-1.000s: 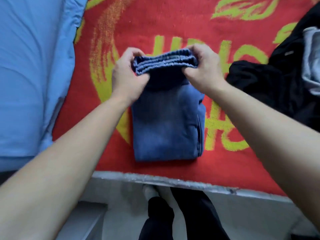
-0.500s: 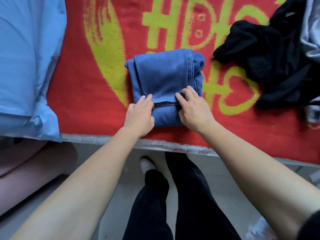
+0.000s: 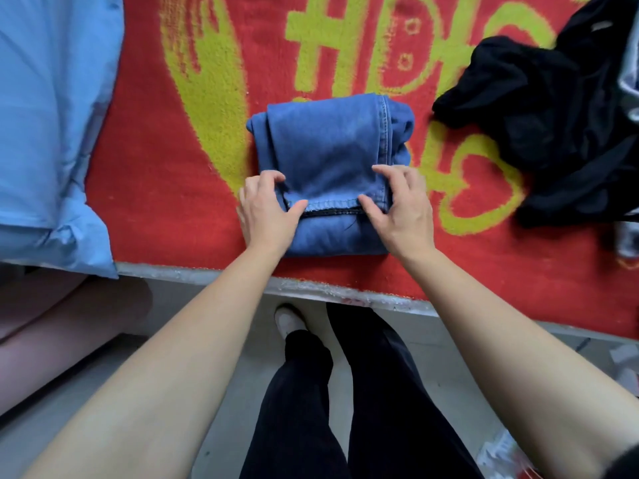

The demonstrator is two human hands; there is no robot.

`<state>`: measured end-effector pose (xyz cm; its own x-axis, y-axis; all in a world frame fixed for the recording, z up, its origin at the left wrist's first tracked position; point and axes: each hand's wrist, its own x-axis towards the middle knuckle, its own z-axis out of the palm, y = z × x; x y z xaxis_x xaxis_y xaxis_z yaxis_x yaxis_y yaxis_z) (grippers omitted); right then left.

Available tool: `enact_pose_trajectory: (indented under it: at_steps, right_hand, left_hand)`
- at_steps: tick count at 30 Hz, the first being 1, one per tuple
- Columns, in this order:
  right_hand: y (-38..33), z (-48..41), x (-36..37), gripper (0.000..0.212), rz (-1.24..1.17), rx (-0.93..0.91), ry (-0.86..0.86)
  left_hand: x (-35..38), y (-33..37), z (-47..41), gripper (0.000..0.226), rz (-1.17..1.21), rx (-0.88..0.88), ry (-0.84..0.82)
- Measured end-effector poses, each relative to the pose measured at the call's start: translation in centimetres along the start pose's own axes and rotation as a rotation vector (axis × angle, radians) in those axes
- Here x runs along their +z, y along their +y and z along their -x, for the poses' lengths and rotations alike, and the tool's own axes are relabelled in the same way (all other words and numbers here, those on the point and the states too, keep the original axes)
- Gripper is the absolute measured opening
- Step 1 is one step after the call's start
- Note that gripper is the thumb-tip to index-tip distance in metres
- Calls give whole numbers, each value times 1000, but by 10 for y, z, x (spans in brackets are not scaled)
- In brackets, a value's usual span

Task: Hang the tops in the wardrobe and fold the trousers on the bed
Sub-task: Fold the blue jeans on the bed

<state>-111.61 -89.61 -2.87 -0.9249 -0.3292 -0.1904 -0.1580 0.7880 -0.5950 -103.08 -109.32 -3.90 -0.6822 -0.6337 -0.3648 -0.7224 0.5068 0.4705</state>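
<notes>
Two legs point(image 3: 363, 392) in black trousers stand nearest me, with one white shoe point(image 3: 288, 319) showing and the other foot hidden. Two bare hands reach over the bed edge: my view has the left hand point(image 3: 268, 209) and right hand point(image 3: 401, 212) each pinching a corner of the hemmed flap, fingers curled. One folded pair of jeans point(image 3: 328, 146) lies on the red blanket point(image 3: 138, 167). One blue pillow point(image 3: 52, 115) is cut off at left. One heap of black clothes point(image 3: 553, 133) lies far right; I cannot count its pieces.
</notes>
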Motion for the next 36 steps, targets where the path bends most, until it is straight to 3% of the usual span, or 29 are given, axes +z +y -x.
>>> enact_pose_trajectory:
  at_steps: [2,4,6,8,14,23,28,32,36]
  right_hand:
    - [5,0,1,81,-21,213,17]
    - [10,-4,0,107,-152,501,-95]
    - [20,-9,1,102,-345,664,-258]
    - [27,-13,3,87,-399,661,-317]
    - [21,-19,3,90,-482,608,-294]
    - [-42,29,-40,71,-456,445,-87]
    - [-112,69,-89,84,-390,209,-22]
    - [-177,100,-136,82,-403,142,4]
    - [-242,125,-190,94,-594,140,-124]
  left_hand:
    - [4,-2,-2,78,-14,-224,45]
    - [6,-7,-10,86,158,-446,-83]
    - [8,-11,-18,80,317,-522,-213]
    - [9,-13,-21,74,347,-516,-222]
    - [8,-6,-20,69,547,-537,-197]
    - [-60,11,50,87,523,-93,-109]
    - [-138,28,102,92,471,63,56]
    - [-213,44,143,86,461,137,194]
    - [-289,50,185,80,469,220,338]
